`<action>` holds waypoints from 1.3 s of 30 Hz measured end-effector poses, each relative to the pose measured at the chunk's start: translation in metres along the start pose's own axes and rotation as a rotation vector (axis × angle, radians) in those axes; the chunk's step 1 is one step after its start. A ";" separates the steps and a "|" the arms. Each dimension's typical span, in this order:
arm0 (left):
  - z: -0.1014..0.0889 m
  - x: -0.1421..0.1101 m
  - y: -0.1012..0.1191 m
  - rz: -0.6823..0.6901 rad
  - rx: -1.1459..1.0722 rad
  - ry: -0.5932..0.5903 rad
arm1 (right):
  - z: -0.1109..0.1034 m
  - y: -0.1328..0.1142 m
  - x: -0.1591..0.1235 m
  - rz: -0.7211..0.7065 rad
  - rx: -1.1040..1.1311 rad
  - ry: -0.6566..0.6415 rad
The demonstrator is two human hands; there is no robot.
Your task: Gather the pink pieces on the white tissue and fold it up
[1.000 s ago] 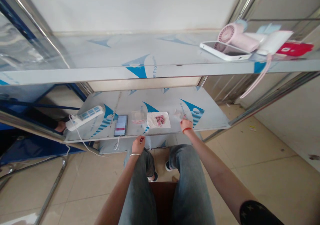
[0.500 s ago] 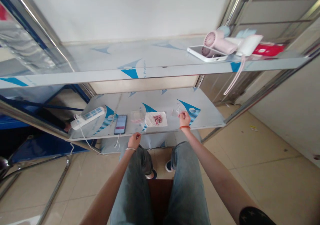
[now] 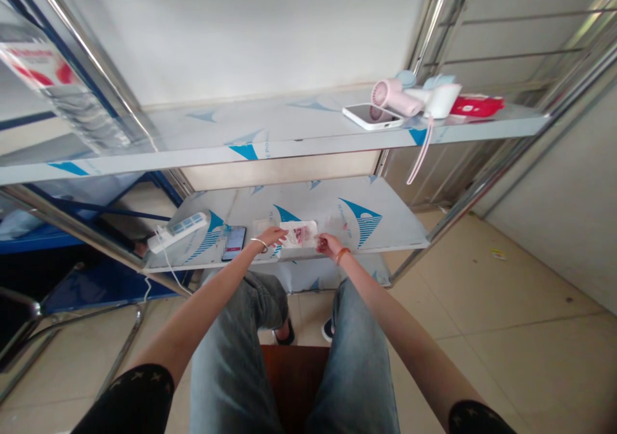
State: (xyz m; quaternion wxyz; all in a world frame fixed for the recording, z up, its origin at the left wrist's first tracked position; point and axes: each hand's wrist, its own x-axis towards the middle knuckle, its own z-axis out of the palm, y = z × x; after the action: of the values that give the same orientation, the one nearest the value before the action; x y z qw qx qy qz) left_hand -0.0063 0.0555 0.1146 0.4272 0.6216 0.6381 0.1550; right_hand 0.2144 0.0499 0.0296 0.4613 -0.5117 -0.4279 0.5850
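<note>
On the lower shelf (image 3: pixel 393 225) of a stainless steel rack, a square of white paper (image 3: pixel 308 231) lies between the two hands, with a small cluster of pinkish-red beads (image 3: pixel 299 234) near its middle, though the pieces are too small to identify surely. The left hand (image 3: pixel 272 235), wearing a silver bangle (image 3: pixel 259 244), reaches in from the left, its fingers extended and close together at the paper's left edge. The right hand (image 3: pixel 329 244), with an orange bracelet (image 3: pixel 342 254), sits at the right edge, its fingers bunched narrowly. Whether either hand is gripping the paper, I cannot tell. A clear plastic bag (image 3: pixel 261 227) lies just left of the paper, near a smartphone (image 3: pixel 234 243) with a blurred screen. The paper looks light, thin and soft, and loose beads could roll, so opposite edges, kept level, seem the safest hold
</note>
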 end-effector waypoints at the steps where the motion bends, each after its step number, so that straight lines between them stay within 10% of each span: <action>1: 0.000 -0.001 0.007 -0.007 0.023 -0.036 | 0.003 -0.002 -0.003 0.042 0.012 -0.027; 7: 0.004 -0.004 0.034 0.054 0.101 -0.239 | 0.016 -0.013 -0.013 0.176 0.179 -0.143; 22: -0.020 0.010 0.034 0.245 0.198 -0.168 | 0.032 0.000 -0.011 0.243 0.296 -0.096; 30: -0.023 0.001 0.023 0.281 0.004 -0.189 | 0.035 -0.035 -0.028 0.126 -0.139 0.210; 39: -0.021 0.011 0.037 0.355 -0.263 -0.275 | 0.058 -0.121 -0.022 0.315 -0.256 -0.279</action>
State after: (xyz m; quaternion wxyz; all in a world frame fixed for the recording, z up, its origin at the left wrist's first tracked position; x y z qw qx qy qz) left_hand 0.0039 0.0794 0.1499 0.5532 0.6782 0.4292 0.2232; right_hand 0.1705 0.0515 0.1585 0.2322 -0.5406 -0.4730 0.6558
